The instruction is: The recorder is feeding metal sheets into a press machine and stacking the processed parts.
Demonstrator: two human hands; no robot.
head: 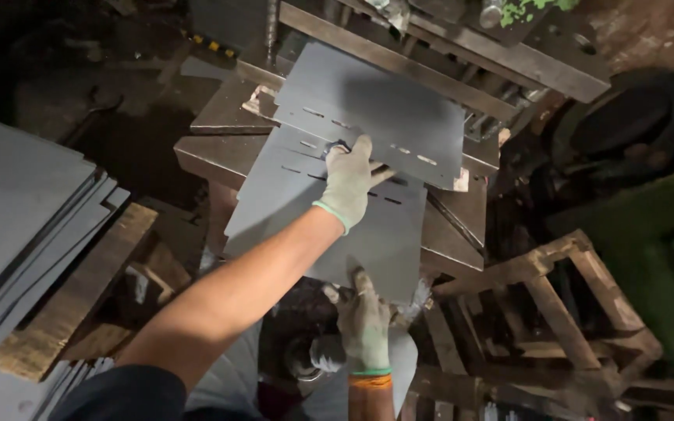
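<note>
packages, labels, signs and screens in the head view
none is visible anywhere around the bench, the machine or the floor.

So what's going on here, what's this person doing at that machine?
A person in light work gloves is handling grey slotted metal sheets at a press bed. The left hand lies flat on the lower sheet, beside the upper sheet under the machine's head. The right hand grips the lower sheet's near edge. A stack of similar sheets sits to the left.
</note>
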